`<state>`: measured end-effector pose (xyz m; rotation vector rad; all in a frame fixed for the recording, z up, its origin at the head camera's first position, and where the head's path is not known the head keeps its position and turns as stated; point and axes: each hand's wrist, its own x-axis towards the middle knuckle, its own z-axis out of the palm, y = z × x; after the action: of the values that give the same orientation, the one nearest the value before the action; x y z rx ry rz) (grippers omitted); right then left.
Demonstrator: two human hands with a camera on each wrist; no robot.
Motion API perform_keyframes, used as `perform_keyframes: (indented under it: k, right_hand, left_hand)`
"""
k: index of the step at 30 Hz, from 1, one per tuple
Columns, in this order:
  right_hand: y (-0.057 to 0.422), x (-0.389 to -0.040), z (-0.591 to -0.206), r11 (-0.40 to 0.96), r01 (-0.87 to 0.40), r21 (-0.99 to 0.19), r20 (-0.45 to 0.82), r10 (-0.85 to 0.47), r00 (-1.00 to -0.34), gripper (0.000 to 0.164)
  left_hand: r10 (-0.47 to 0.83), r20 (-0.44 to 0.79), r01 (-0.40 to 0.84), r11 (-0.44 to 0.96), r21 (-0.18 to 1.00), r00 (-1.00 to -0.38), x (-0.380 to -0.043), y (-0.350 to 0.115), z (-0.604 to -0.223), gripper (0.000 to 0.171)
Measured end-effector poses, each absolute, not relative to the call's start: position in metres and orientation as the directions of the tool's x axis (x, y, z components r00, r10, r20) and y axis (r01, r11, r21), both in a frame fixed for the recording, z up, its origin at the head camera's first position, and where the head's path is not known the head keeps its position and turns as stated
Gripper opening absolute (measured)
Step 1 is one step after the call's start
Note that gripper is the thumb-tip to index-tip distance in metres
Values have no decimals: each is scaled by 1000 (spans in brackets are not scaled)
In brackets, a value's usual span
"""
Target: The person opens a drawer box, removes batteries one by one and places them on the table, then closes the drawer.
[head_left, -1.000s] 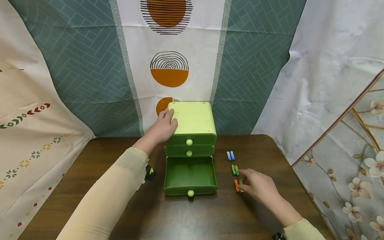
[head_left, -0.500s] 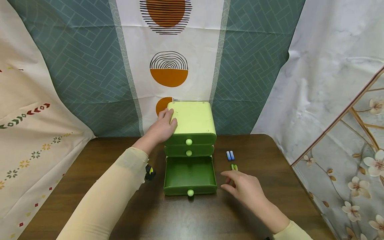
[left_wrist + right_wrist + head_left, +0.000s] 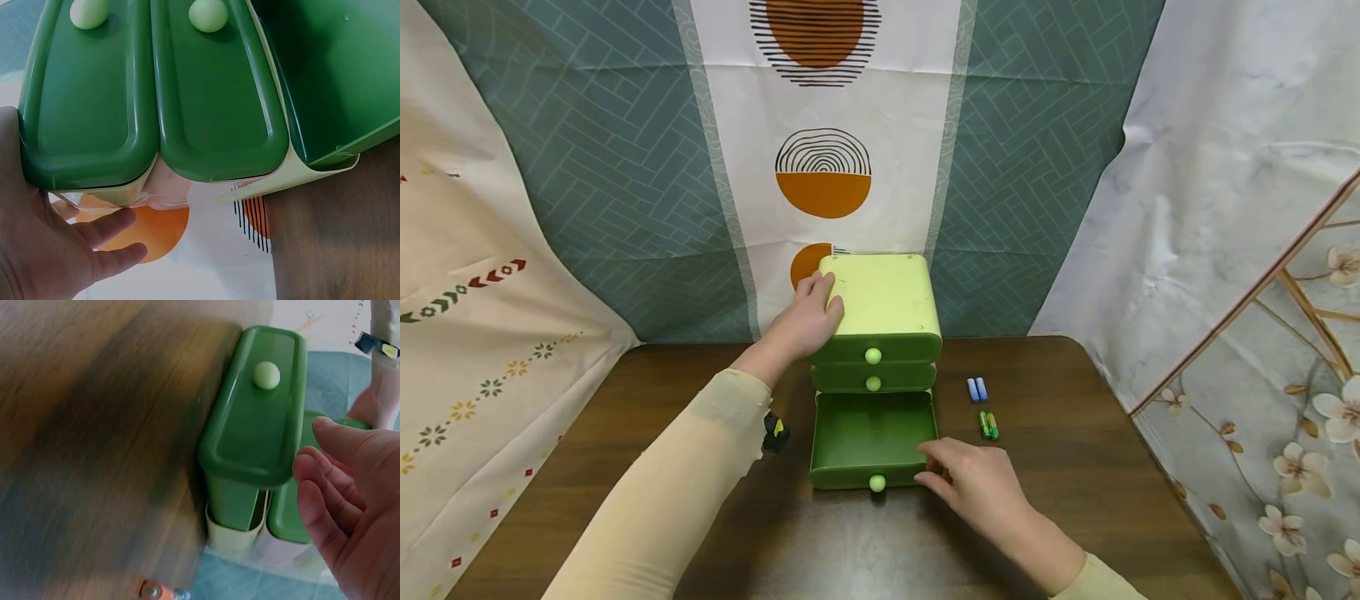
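Note:
A small yellow-green cabinet [image 3: 880, 292] with dark green drawers stands on the table. Its bottom drawer [image 3: 876, 437] is pulled out, with nothing seen inside; the upper two are closed. My left hand [image 3: 805, 321] rests on the cabinet's upper left edge, its fingers extended along the side in the left wrist view. At the pulled-out drawer's right front corner is my right hand [image 3: 977, 483], fingers loosely bent, thumb and fingertips apart with nothing seen between them. An orange battery [image 3: 153, 590] shows at the bottom of the right wrist view; the head view hides it.
Right of the cabinet, two green batteries [image 3: 988, 425] lie side by side on the brown table [image 3: 1045, 383]. Behind them is a pair of blue-and-white batteries [image 3: 977, 390]. A patterned cloth [image 3: 1037, 167] hangs behind the table.
My right hand has moved left from beside the orange and green batteries to the pulled-out drawer's front corner. My left hand and the cabinet stay in place.

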<state>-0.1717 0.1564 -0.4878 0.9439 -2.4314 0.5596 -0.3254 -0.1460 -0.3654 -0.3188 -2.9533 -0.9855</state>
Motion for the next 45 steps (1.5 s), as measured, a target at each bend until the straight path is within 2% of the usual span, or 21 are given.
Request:
perform_keyframes:
  k: [5, 10, 20, 28, 35, 45]
  right_hand:
    - [144, -171, -491, 645, -756, -115, 592, -567, -573, 33]
    - [132, -170, -496, 621, -780, -74, 594, -601, -535, 31]
    - [117, -172, -506, 611, -789, -55, 569, -631, -528, 30]
    - [109, -173, -508, 583, -812, 0, 585, -658, -473, 27]
    - [107, -174, -511, 586, -810, 29, 557, -682, -473, 26]
    - [104, -176, -517, 572, -818, 67, 573, -693, -438, 28]
  left_hand:
    - [188, 72, 194, 784, 590, -979, -327, -147, -366, 72]
    - [188, 71, 193, 786, 587, -980, -327, -146, -367, 72]
    - [193, 72, 198, 786, 586, -979, -328, -146, -367, 72]
    - [192, 70, 195, 782, 591, -979, -327, -146, -367, 72]
    - [188, 68, 191, 780, 595, -980, -327, -147, -366, 71]
    - [187, 61, 186, 780, 598, -980, -327, -146, -365, 72]
